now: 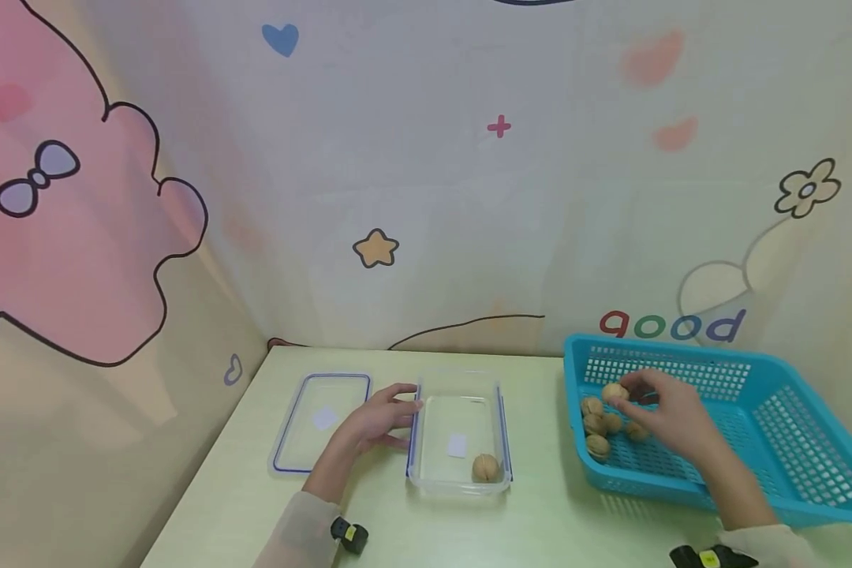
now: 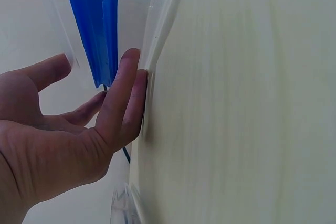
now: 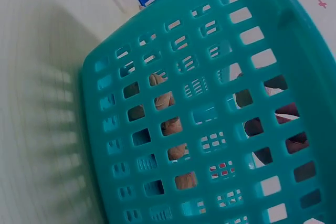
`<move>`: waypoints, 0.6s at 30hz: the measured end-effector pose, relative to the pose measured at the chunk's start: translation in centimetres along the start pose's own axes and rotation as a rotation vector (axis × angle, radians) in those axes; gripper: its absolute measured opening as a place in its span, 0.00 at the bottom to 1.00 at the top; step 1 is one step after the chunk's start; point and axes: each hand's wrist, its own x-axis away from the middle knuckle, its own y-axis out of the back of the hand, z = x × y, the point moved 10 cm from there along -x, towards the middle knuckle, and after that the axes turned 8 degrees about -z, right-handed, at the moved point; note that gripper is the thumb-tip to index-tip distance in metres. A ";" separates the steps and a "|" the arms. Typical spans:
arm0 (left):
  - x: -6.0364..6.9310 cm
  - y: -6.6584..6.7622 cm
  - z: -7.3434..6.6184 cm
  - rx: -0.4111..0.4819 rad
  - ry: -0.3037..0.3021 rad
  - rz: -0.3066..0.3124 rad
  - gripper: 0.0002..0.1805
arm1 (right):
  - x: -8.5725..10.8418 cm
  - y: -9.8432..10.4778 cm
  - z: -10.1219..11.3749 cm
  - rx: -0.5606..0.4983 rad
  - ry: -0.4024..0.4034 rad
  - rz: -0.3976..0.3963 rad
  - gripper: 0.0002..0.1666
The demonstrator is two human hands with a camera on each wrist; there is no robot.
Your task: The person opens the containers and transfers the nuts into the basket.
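Observation:
My right hand [image 1: 670, 406] pinches a walnut [image 1: 614, 393] between thumb and fingers, over the left part of a blue plastic basket [image 1: 670, 345]. Several more walnuts [image 1: 595, 424] lie below it in the basket. In the right wrist view the basket's slotted wall [image 3: 173, 98] hides most of that hand. At the middle of the table stands a clear plastic box [image 1: 457, 487] with one walnut [image 1: 486, 468] in its near right corner. My left hand [image 1: 382, 418] touches the box's left side with fingers spread. In the left wrist view its fingers rest near the blue side latch [image 2: 94, 30].
A clear lid [image 1: 321, 426] with a blue seal lies flat on the table left of the box. The pale table [image 1: 532, 521] meets a printed curtain [image 1: 454, 237] behind it. The basket occupies the table's right side.

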 end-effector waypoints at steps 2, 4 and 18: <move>0.0 -0.1 0.1 0.006 0.001 0.009 0.36 | 0.2 -0.1 -0.1 0.010 -0.003 0.001 0.22; 0.0 -0.1 0.1 0.006 0.001 0.008 0.36 | 0.3 -0.2 -0.2 0.016 -0.001 0.004 0.22; -0.2 -0.1 0.2 0.008 0.006 0.002 0.36 | 0.3 -0.8 -0.7 0.056 0.013 0.038 0.22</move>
